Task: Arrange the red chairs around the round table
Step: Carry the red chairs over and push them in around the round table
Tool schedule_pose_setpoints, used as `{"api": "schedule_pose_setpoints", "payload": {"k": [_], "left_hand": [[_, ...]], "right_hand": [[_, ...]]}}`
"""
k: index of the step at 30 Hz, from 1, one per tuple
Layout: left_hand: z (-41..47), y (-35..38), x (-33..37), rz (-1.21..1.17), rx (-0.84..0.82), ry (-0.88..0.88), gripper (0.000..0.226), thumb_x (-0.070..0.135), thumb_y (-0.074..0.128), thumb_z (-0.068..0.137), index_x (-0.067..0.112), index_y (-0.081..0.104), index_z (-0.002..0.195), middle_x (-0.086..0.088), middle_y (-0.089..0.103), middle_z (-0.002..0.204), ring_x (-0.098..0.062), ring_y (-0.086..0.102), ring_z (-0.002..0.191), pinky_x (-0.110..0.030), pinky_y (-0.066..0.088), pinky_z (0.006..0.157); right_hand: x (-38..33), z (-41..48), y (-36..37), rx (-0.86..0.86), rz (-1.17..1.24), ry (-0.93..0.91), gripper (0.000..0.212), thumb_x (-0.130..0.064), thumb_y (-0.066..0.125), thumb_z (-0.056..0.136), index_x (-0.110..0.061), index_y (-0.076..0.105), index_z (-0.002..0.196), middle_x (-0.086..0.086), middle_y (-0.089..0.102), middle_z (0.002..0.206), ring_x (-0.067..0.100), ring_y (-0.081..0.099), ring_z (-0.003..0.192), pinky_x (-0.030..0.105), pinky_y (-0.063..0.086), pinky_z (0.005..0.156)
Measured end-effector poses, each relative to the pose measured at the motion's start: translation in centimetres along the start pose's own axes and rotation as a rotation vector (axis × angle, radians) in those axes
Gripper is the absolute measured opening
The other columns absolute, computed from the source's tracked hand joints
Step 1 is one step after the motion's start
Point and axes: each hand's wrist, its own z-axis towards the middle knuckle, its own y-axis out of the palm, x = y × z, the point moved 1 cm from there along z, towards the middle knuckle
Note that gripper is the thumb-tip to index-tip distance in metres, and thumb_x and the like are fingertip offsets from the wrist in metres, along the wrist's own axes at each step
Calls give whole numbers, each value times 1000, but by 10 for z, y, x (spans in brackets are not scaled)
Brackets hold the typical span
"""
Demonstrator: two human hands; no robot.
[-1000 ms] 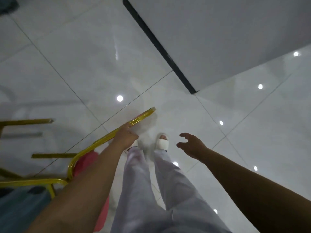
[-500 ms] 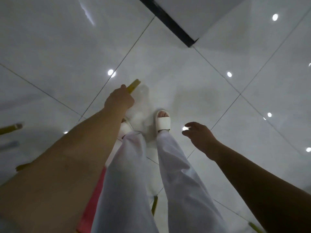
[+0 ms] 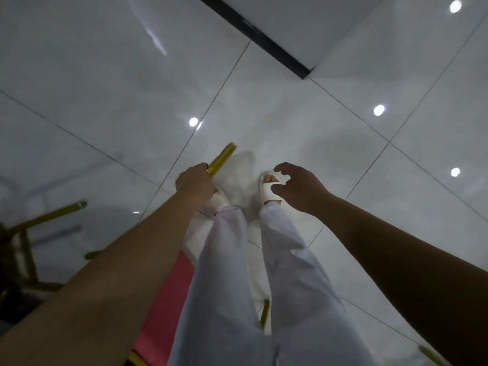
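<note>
My left hand (image 3: 196,184) is closed around a gold leg of a red chair (image 3: 169,299). The leg's free end pokes out past my knuckles, up and to the right. The chair's red cushion shows between my left forearm and my white trouser legs, and another gold leg of the chair (image 3: 264,313) shows between my knees. My right hand (image 3: 299,187) hovers empty above my right foot, fingers spread and curled. The round table is not in view.
A second gold chair frame (image 3: 45,220) stands at the left edge. A white wall with a black skirting strip (image 3: 253,35) ends in a corner at the top right. Glossy white floor tiles (image 3: 330,133) spread all around, and a gold leg tip (image 3: 433,355) shows at the bottom right.
My left hand has gone from resting on the gold leg to gripping it near its end. My right hand has swung in leftward over my right foot. The view tipped down.
</note>
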Motion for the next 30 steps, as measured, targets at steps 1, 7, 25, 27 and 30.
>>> {"api": "schedule_pose_setpoints", "payload": {"k": [1,7,25,27,30], "left_hand": [[-26,-8,-5,-26,-10,7,24,20,62,88,17,59,111,-8,66,107,-31,64,97,-32,45,74],[-186,-60,-67,-215,4,18,49,15,50,84,38,57,127,-1,68,115,-28,65,102,-31,45,75],[-492,-109,-160,-862,974,-758,45,-3,62,81,22,70,118,9,64,117,-9,58,105,-20,42,88],[-502,-87,-119,-1180,1175,-954,59,-5,66,78,24,61,129,9,59,127,-8,54,116,-26,44,97],[-481,-41,-31,-1612,934,-960,78,4,77,77,33,44,141,8,47,140,-13,45,130,-31,43,100]], "right_hand": [[-19,-12,-2,-3,-57,-44,54,-26,67,88,-24,50,139,4,55,136,20,59,109,21,44,80],[-139,-86,4,-204,-543,-421,94,-38,77,80,-31,21,156,3,23,162,28,30,145,48,29,115],[-249,-246,111,-952,-859,-818,70,-1,50,82,-36,42,143,-16,59,92,3,57,81,8,41,55],[-247,-249,106,-966,-864,-785,68,-1,49,84,-32,41,144,-10,60,95,5,57,81,9,38,53],[-250,-254,98,-967,-856,-771,63,-2,56,85,-31,46,140,-16,61,97,2,58,84,10,41,58]]}}
